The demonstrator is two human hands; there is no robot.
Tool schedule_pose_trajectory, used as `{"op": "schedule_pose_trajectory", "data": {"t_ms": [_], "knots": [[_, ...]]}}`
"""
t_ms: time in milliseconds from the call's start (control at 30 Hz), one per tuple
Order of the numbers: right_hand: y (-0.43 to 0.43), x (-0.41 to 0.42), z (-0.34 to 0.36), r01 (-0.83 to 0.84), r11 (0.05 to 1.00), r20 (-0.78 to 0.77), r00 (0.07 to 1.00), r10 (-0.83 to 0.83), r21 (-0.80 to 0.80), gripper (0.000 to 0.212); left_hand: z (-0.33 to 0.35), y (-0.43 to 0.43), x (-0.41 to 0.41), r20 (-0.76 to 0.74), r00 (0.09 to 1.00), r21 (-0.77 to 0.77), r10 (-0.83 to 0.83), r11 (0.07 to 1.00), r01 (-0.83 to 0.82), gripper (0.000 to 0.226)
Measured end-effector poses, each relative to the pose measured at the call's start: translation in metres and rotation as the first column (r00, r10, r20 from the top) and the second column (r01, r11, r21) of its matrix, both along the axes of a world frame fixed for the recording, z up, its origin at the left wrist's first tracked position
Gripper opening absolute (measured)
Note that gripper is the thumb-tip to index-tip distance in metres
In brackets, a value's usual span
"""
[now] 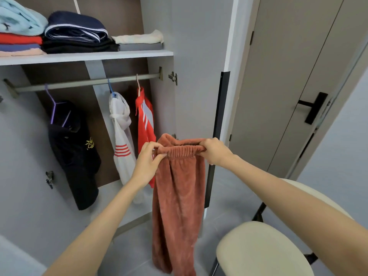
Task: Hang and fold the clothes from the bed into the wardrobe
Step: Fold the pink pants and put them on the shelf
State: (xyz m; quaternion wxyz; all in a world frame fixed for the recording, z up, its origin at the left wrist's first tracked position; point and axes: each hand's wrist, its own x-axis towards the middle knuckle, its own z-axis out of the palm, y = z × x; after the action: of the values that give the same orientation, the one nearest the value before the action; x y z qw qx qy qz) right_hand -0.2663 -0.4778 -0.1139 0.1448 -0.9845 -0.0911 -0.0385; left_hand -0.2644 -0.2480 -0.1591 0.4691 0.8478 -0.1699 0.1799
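Note:
A pair of rust-coloured fleece trousers [177,206] hangs down in front of the open wardrobe [159,116]. My left hand [148,160] pinches the left end of the elastic waistband. My right hand [214,151] grips the right end, and the waistband is stretched level between them. The legs dangle almost to the floor. Behind them, on the rail [89,82], hang a black garment [73,152], a white hooded top [122,136] and a red top with white stripes [145,120].
The shelf [85,56] above the rail holds folded stacks: light blue, red, navy, black and cream items. The wardrobe door [199,76] stands open on the right. A cream chair [262,250] is at lower right, near a closed room door [288,76].

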Motion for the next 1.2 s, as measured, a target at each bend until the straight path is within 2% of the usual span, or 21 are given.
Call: {"op": "schedule_pose_trajectory", "data": {"t_ms": [133,300,500,667,833,967,1200], "knots": [[-0.034,0.017,-0.004,0.033,0.977,-0.067,0.998,-0.019,0.211,0.022,-0.002,-0.039,0.005,-0.035,0.999,-0.054,0.011,0.998,-0.013,0.011],[-0.082,0.023,-0.005,0.081,0.856,-0.043,0.997,-0.069,0.510,0.032,0.010,-0.096,-0.003,0.052,0.998,-0.068,0.032,0.997,-0.029,0.011],[-0.156,0.004,-0.005,0.114,0.813,0.049,0.984,-0.173,0.571,0.033,0.021,-0.170,-0.024,0.078,0.996,-0.069,-0.048,0.996,0.054,0.007],[-0.228,-0.035,-0.024,0.167,0.700,-0.008,0.974,-0.225,0.694,0.035,0.006,-0.240,-0.051,0.038,0.985,-0.065,-0.168,0.983,0.170,0.005],[-0.304,-0.096,-0.065,0.298,0.644,-0.108,0.942,-0.317,0.705,0.038,-0.033,-0.314,-0.087,-0.070,0.946,-0.055,-0.316,0.948,0.313,0.010],[-0.364,-0.154,-0.099,0.427,0.587,-0.206,0.890,-0.406,0.687,0.038,-0.069,-0.373,-0.128,-0.193,0.861,-0.067,-0.470,0.882,0.467,0.010],[-0.434,-0.266,-0.162,0.682,0.603,-0.249,0.722,-0.646,0.414,0.028,-0.136,-0.458,-0.215,-0.388,0.685,-0.069,-0.616,0.761,0.645,0.017]]}}
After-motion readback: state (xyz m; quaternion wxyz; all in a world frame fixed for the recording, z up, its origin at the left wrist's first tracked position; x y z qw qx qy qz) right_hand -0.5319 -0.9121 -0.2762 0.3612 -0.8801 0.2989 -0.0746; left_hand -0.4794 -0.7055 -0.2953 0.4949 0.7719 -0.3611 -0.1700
